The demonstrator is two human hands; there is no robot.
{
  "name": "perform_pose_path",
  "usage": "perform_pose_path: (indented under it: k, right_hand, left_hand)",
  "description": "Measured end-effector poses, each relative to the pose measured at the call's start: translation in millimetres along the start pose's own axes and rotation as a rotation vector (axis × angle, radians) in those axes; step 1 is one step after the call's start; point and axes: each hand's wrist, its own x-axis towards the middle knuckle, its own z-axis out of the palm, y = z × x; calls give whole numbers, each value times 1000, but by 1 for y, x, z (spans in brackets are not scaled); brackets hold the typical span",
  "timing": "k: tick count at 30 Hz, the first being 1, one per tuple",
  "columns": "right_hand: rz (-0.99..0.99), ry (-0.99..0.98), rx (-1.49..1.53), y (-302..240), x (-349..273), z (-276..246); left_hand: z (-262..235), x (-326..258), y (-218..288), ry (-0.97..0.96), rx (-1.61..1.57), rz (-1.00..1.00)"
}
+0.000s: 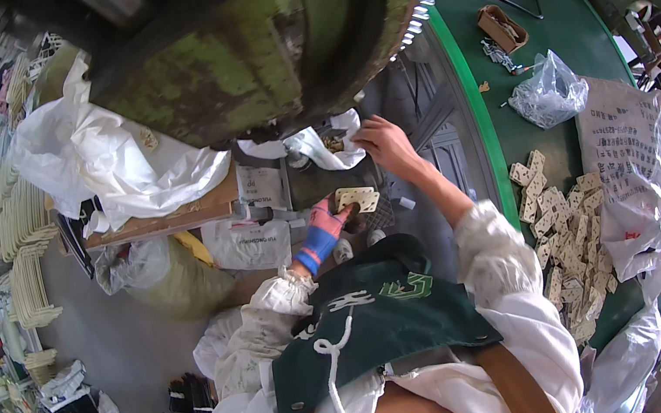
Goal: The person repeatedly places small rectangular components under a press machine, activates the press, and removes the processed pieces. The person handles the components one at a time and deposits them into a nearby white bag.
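Note:
My left hand (326,223), in a pink and blue work glove, holds a small stack of beige perforated plates (356,198) in front of my green apron. My right hand (384,144) is bare and reaches forward under the big worn green press (250,52), fingers bent by a white rag (326,144) at the die area; whether it holds anything I cannot tell. A heap of the same beige plates (565,240) lies on the green table (585,46) at my right.
A clear plastic bag of small parts (550,90) and a brown box (502,27) sit on the green table, beside a printed white sack (626,154). White sheeting (105,158) covers a wooden bench at left. Cream racks (29,251) stand far left.

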Motion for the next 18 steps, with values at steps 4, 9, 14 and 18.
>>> perform_pose_path:
  k: [4, 9, 14, 18]
  right_hand:
    - [-74, -211, -415, 22, 27, 60]
    - [-31, -323, -436, 35, 28, 70]
    - [556, 75, 833, -55, 41, 32]
    - [607, 45, 983, -122, 62, 12]
  left_hand:
    - [-29, -5, -74, 47, -108, -38]
    - [-55, -22, -48, 210, -185, -95]
    - [-84, -32, -25, 426, 451, 177]
    - [-98, -28, -2, 356, 401, 178]
